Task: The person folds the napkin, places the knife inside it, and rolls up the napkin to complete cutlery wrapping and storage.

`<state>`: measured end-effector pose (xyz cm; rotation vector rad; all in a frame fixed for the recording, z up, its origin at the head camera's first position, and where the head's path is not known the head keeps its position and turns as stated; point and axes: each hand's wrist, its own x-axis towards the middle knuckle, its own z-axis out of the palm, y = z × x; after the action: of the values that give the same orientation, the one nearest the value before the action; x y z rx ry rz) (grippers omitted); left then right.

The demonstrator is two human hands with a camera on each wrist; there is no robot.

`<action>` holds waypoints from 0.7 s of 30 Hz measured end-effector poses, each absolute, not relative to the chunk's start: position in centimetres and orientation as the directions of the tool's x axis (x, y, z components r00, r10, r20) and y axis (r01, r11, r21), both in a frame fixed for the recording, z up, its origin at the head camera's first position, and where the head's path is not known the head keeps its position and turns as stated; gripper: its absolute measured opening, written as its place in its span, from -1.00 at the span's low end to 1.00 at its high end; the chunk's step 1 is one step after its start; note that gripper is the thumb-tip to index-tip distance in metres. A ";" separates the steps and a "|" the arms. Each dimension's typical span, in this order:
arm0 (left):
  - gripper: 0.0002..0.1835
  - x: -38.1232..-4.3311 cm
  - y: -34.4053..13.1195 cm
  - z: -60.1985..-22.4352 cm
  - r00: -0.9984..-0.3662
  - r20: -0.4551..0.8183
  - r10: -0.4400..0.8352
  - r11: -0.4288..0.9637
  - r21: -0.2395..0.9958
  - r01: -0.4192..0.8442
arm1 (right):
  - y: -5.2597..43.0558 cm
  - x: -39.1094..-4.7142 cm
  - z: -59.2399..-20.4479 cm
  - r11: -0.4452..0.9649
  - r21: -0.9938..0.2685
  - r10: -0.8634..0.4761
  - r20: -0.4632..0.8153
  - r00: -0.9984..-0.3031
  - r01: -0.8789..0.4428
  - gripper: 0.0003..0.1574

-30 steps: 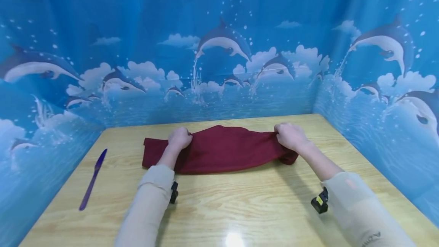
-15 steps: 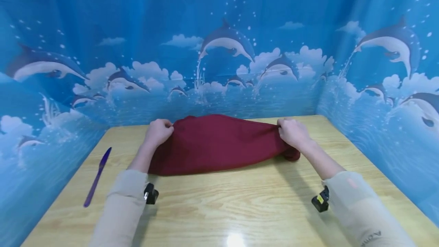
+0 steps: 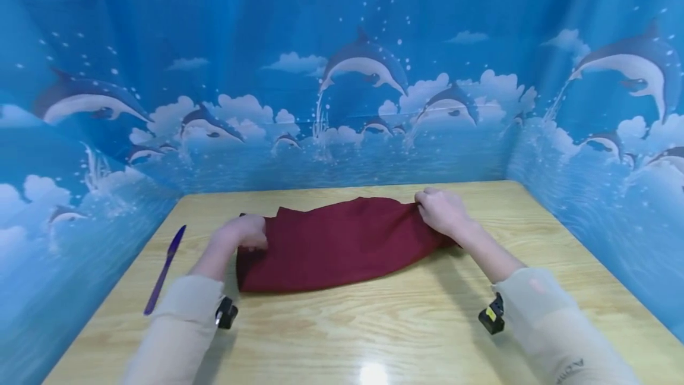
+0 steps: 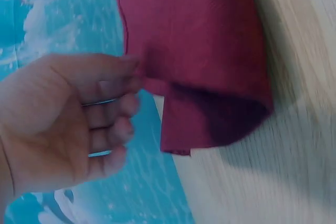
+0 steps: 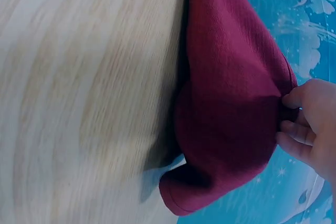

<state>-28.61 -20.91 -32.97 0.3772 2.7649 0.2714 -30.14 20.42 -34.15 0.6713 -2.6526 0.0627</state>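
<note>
A dark red cloth (image 3: 331, 242) stretches sideways across the far half of the table, folded over with its upper edge raised. My left hand (image 3: 243, 233) is at its left end; in the left wrist view the thumb and index fingertip (image 4: 128, 66) pinch the cloth edge, with the other fingers curled below. The cloth (image 4: 210, 35) hangs there in an open fold, dark inside. My right hand (image 3: 443, 212) pinches the upper edge near the right end. In the right wrist view the cloth (image 5: 226, 77) drapes from those fingers (image 5: 294, 98), its lower corner curling up.
A purple plastic knife (image 3: 165, 269) lies on the wooden table (image 3: 320, 337), left of the cloth and close to my left forearm. A blue curtain (image 3: 299, 159) printed with dolphins surrounds the table at the back and sides.
My left hand has let go of its earlier place, moved to the cloth's left end, and come down lower. The cloth's left part has unfolded and dropped nearer. My right hand keeps its pinch.
</note>
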 end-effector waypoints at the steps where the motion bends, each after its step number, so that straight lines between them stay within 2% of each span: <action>1: -0.74 -28.7 -20.3 -33.0 -0.916 -0.278 0.290 0.948 0.211 0.237 | 20.3 -30.1 -34.1 0.884 0.053 -0.445 0.398 -0.802 -0.464 -0.93; 3: -0.69 -29.0 -18.9 -32.9 -0.935 -0.198 0.294 0.949 0.173 0.262 | 20.1 -30.0 -34.0 0.885 0.055 -0.443 0.403 -0.801 -0.462 -0.93; 6: -0.75 -29.4 -16.0 -32.5 -0.938 -0.103 0.332 0.934 0.175 0.311 | 19.7 -29.7 -33.6 0.884 0.046 -0.441 0.407 -0.800 -0.464 -0.92; 9: -0.85 -29.9 -12.6 -32.0 -0.912 -0.028 0.408 0.904 0.154 0.400 | 19.1 -29.3 -33.0 0.877 0.048 -0.450 0.425 -0.785 -0.477 -0.93; 15: -0.68 -30.2 -6.1 -31.4 -0.831 0.137 0.539 0.816 0.159 0.556 | 17.9 -28.8 -32.4 0.869 0.079 -0.465 0.468 -0.751 -0.489 -0.93; 21: -0.62 -30.3 -2.5 -31.9 -0.811 0.081 0.580 0.750 0.337 0.569 | 17.0 -28.4 -31.8 0.869 0.046 -0.451 0.487 -0.748 -0.493 -0.91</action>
<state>-30.30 -2.52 -31.94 0.9561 2.9115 0.5458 -28.43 17.05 -31.84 0.6882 -2.5438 0.1167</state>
